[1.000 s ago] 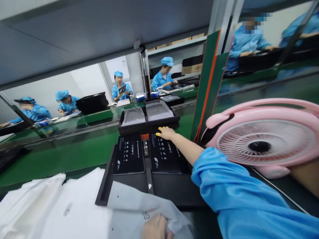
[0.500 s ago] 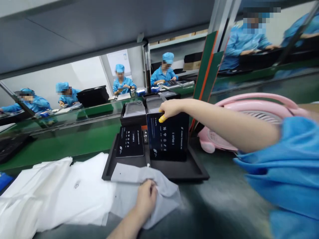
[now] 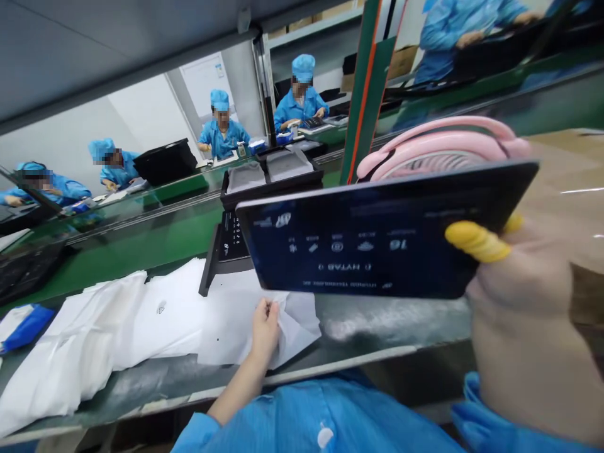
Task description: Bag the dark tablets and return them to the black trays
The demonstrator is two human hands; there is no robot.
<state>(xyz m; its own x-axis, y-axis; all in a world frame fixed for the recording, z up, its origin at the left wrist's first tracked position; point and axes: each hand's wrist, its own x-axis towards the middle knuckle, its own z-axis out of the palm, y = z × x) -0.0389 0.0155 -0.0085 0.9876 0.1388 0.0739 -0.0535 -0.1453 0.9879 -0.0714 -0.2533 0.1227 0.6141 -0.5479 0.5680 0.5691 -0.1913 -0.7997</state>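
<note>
**Tablet gripped in the right hand, left hand on a bag**

At the far left a heap of white bags point(image 3: 70, 352) lies spread over the worktop point(image 3: 377, 324), reaching in towards the middle. Beyond it runs a green belt point(image 3: 117, 248), and across the belt several people in blue coats and caps sit at their own work.

Near the middle, the left hand point(image 3: 265, 327) rests on a flat bag point(image 3: 226, 321) that lies at the near edge of the heap. Its fingers are curled and pinch the bag's loose upper edge. Just behind this bag stands a black tray point(image 3: 207, 277) with a second tablet point(image 3: 231, 236) lying flat in it, partly hidden. A further tray point(image 3: 271, 189) sits just behind that one and holds two grey wrapped packs point(image 3: 245, 176).

Right of the middle, a dark tablet point(image 3: 368, 245) is held in the air above the worktop, close to the camera. It is turned on its long side, tilted, with its printed face towards the viewer and the printing upside down. The right hand point(image 3: 519, 283) grips its right end. The thumb, in a yellow cover point(image 3: 476, 242), presses on the face while the other fingers close behind. A pink fan point(image 3: 438, 148) stands behind the tablet, with a cardboard box point(image 3: 566, 170) at the far right.
</note>
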